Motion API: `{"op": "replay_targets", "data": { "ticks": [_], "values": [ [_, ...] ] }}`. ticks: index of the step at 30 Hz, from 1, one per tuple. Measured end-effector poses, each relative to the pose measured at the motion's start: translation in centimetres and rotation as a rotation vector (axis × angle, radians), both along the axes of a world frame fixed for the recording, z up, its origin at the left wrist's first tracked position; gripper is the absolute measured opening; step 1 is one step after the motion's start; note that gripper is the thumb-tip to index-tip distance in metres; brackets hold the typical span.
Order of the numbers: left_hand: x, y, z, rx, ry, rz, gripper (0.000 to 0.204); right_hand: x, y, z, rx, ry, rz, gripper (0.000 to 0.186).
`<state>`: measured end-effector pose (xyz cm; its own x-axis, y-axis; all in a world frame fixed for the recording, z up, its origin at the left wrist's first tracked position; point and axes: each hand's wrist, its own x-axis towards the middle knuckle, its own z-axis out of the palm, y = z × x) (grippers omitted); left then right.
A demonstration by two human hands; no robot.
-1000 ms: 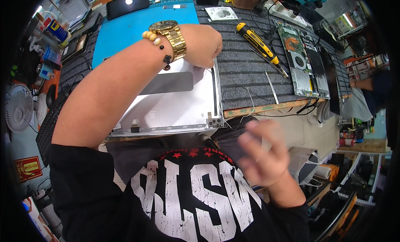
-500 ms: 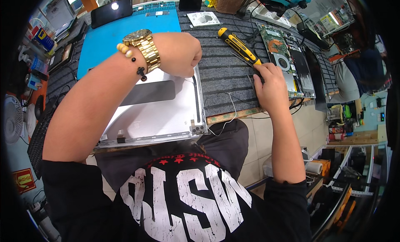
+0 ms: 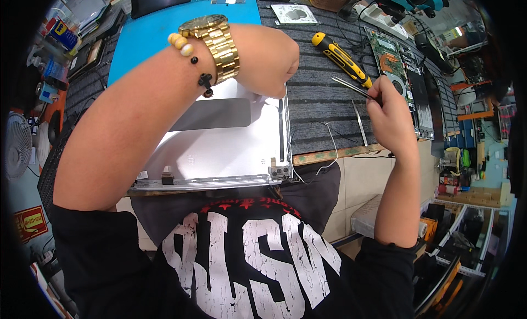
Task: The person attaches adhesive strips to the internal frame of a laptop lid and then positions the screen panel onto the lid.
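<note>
A silver laptop panel [image 3: 219, 149] with a dark grey strip lies at the bench's front edge. My left hand [image 3: 272, 61], below a gold watch, is closed at the panel's upper right corner; what its curled fingers grip is hidden. My right hand [image 3: 390, 113] is closed on thin metal tweezers [image 3: 351, 86], their tips raised to the upper left. Right above them lies a yellow and black screwdriver [image 3: 341, 58]. A flat metal tool [image 3: 359, 122] lies left of my right hand, and a thin white cable [image 3: 332, 138] hangs near the panel's right edge.
A blue mat [image 3: 137, 42] is behind my left arm, with a phone [image 3: 159, 3] at its back. An opened laptop base [image 3: 417, 94] lies at the right, below a teal microscope [image 3: 411, 1]. A white-plated part [image 3: 293, 14] lies at the back; a fan [image 3: 19, 143] stands far left.
My right hand has come up from below the bench edge to beside the screwdriver and taken hold of the tweezers, now slightly lifted. My left hand stays at the panel's corner.
</note>
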<state>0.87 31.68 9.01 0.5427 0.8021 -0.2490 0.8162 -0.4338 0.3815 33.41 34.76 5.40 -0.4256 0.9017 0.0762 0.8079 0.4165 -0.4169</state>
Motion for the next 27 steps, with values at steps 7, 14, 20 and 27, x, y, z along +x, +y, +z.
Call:
{"op": "replay_targets", "data": {
  "ticks": [7,14,20,27],
  "values": [
    [-0.6,-0.1,-0.3,-0.006,0.003,-0.006,0.013,-3.6,-4.1,4.3,-0.238,0.288,0.391,0.020],
    [-0.5,-0.2,0.0,-0.009,-0.029,0.010,0.014,-5.4,-7.4,4.1,-0.052,0.069,0.683,0.030],
    [-0.3,-0.2,0.2,-0.030,-0.019,0.018,0.013,-4.8,-8.9,1.8,0.160,-0.115,0.735,0.036],
    [-0.5,-0.1,-0.5,-0.026,-0.042,0.004,0.015,-3.1,-9.8,1.1,0.268,-0.176,0.690,0.038]
  ]
}}
